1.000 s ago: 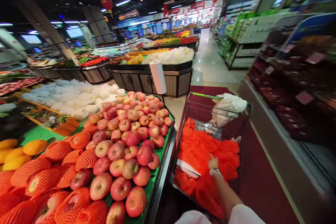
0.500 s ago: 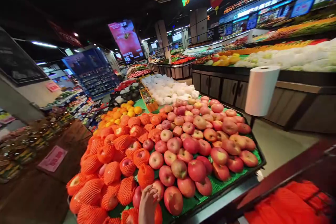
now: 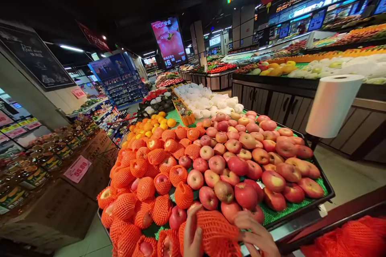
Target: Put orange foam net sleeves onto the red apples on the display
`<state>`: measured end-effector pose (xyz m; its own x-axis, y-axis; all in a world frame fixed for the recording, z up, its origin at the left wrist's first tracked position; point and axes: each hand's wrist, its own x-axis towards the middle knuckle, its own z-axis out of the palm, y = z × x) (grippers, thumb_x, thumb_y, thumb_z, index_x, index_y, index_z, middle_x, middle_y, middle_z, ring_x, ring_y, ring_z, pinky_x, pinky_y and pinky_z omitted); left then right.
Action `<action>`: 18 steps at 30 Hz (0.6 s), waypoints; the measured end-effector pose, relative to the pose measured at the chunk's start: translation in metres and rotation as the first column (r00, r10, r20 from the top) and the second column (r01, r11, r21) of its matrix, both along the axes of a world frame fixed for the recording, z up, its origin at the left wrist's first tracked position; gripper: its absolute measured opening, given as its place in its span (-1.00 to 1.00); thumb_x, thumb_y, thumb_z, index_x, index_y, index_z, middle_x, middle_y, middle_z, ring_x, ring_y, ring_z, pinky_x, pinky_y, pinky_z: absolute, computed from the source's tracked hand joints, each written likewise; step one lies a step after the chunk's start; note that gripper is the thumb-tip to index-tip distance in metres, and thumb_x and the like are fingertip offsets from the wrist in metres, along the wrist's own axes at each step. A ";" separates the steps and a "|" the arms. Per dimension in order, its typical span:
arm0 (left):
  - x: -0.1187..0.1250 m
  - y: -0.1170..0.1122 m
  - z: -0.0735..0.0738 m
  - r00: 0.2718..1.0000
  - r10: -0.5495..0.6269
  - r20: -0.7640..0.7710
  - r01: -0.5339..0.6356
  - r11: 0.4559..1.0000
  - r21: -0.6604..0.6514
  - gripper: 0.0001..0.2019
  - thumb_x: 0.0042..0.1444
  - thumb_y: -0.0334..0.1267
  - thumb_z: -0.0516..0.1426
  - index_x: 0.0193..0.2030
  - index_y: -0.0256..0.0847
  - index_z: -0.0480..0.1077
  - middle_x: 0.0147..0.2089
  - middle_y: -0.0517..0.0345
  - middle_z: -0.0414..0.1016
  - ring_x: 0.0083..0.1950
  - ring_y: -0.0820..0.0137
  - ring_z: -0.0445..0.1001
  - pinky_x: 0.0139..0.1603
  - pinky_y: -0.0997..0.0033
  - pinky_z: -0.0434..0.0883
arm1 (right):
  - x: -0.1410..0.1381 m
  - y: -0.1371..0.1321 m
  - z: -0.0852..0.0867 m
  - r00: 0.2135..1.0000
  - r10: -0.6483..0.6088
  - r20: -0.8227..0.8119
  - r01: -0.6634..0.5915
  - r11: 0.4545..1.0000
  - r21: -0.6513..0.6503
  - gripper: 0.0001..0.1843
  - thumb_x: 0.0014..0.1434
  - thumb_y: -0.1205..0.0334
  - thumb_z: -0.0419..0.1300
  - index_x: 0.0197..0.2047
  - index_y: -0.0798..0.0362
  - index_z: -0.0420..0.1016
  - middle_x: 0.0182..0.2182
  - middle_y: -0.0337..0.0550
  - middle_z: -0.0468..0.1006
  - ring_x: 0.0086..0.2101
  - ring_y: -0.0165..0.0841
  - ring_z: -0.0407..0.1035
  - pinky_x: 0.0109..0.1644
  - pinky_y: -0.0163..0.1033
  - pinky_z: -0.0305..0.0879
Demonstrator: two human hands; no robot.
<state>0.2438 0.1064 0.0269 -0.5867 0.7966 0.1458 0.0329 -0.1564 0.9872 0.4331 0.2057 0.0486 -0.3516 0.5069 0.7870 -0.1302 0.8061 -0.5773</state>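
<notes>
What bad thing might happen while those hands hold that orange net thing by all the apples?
1. Both hands, left hand and right hand, grip the orange foam mesh sleeve right against the heaped bare red apples; a nudge could possibly send some rolling.
2. The front apples lie close to the black tray rim, so a bumped one might drop off and bruise.
3. The thin mesh might tear if stretched hard.

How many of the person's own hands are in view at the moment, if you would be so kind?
2. The left hand and the right hand both sit at the bottom edge, gripping an orange foam net in front of the apple display.
</notes>
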 end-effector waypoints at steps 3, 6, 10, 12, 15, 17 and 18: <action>-0.003 0.003 -0.005 0.985 0.170 -0.039 -0.171 0.984 -0.044 -0.48 -0.02 0.30 0.34 -0.22 -0.15 0.63 -0.17 -0.02 0.66 -0.04 0.08 0.61 0.07 0.19 0.55 | -0.016 0.001 -0.011 0.978 -0.179 0.108 0.184 0.982 -0.038 -0.76 0.34 0.33 0.13 -0.27 -0.05 0.61 -0.23 -0.05 0.70 -0.21 -0.24 0.65 -0.11 -0.32 0.60; -0.003 0.010 -0.010 0.958 0.272 -0.090 -0.275 0.961 -0.021 -0.51 -0.04 0.30 0.36 -0.31 -0.12 0.64 -0.26 0.04 0.62 -0.14 0.17 0.58 -0.03 0.28 0.52 | -0.025 0.005 -0.038 0.932 -0.274 0.238 0.313 0.939 -0.146 -0.78 0.24 0.32 0.16 -0.31 -0.02 0.65 -0.26 -0.02 0.68 -0.27 -0.23 0.65 -0.17 -0.31 0.61; 0.005 0.016 -0.017 0.947 0.246 -0.208 -0.247 0.969 0.022 -0.58 0.03 0.28 0.32 -0.36 -0.04 0.70 -0.31 0.07 0.52 -0.22 0.25 0.50 -0.10 0.30 0.48 | -0.029 0.008 -0.076 0.937 -0.205 0.283 0.299 0.888 -0.348 -0.74 0.16 0.22 0.16 -0.41 -0.03 0.69 -0.26 0.06 0.73 -0.23 -0.12 0.66 -0.09 -0.19 0.64; 0.012 0.018 -0.021 0.971 0.214 -0.107 -0.213 0.977 0.020 -0.57 0.05 0.29 0.32 -0.32 -0.04 0.71 -0.29 0.06 0.55 -0.18 0.24 0.52 -0.06 0.30 0.49 | -0.029 0.008 -0.092 0.953 -0.171 0.251 0.275 0.837 -0.474 -0.74 0.14 0.06 0.24 -0.44 -0.05 0.71 -0.26 0.09 0.74 -0.21 -0.05 0.65 -0.04 -0.09 0.64; 0.023 0.022 -0.028 0.956 0.245 0.159 -0.251 0.968 0.020 -0.52 0.01 0.29 0.34 -0.22 -0.10 0.66 -0.17 0.03 0.64 -0.06 0.20 0.57 0.05 0.29 0.50 | -0.031 0.004 -0.110 0.973 -0.150 0.174 0.229 0.705 -0.671 -0.64 0.03 -0.18 0.34 -0.41 -0.07 0.72 -0.36 0.07 0.73 -0.26 -0.03 0.64 -0.12 -0.08 0.64; 0.025 0.025 -0.032 0.927 0.234 0.293 -0.258 0.965 0.047 -0.55 -0.01 0.24 0.38 -0.26 -0.13 0.58 -0.25 0.09 0.61 -0.14 0.27 0.57 -0.02 0.35 0.51 | -0.036 0.002 -0.117 0.981 -0.158 0.116 0.189 0.600 -0.778 -0.54 -0.02 -0.27 0.33 -0.31 -0.05 0.72 -0.33 0.07 0.74 -0.25 -0.04 0.64 -0.15 -0.08 0.64; 0.025 0.027 -0.034 0.922 0.211 0.324 -0.243 0.968 0.059 -0.56 -0.02 0.21 0.40 -0.29 -0.13 0.54 -0.31 0.13 0.57 -0.20 0.31 0.55 -0.07 0.38 0.50 | -0.039 0.000 -0.118 0.982 -0.161 0.095 0.170 0.556 -0.814 -0.48 -0.03 -0.29 0.33 -0.23 -0.03 0.71 -0.30 0.08 0.74 -0.22 -0.03 0.64 -0.11 -0.06 0.63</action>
<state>0.2687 0.1333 -0.0074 -0.7783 0.6279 -0.0055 -0.2292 -0.2759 0.9334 0.3941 0.2060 -0.0697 -0.1973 0.9803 0.0054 -0.0366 -0.0019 -0.9993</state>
